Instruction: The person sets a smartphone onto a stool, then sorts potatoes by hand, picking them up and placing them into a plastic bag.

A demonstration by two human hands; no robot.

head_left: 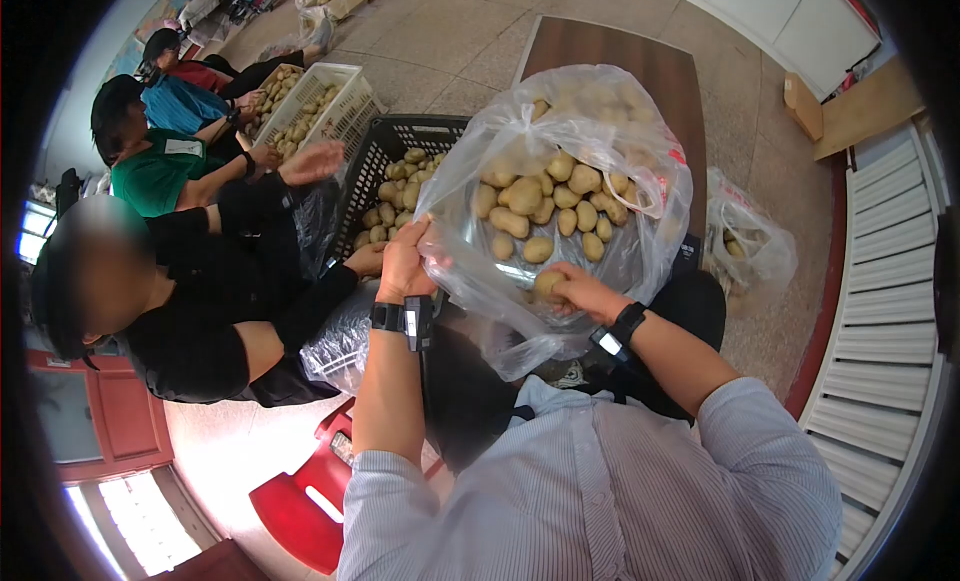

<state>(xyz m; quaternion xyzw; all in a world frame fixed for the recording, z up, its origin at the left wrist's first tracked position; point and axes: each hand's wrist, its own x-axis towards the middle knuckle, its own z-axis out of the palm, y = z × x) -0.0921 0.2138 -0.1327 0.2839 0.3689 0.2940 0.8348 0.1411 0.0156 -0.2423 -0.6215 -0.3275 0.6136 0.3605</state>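
A large clear plastic bag lies wide open in front of me, with a heap of potatoes inside. My left hand is closed on the bag's left edge, pinching the film. Just inside the near side of the bag, my right hand has its fingers wrapped round a single potato. That potato is partly covered by my fingers. Below the main heap, a few loose potatoes rest on the bag's clear film.
A black crate of potatoes stands left of the bag, beside a person in black. Farther left are a white crate and more seated people. A smaller bag sits on the floor at right; a red chair stands behind left.
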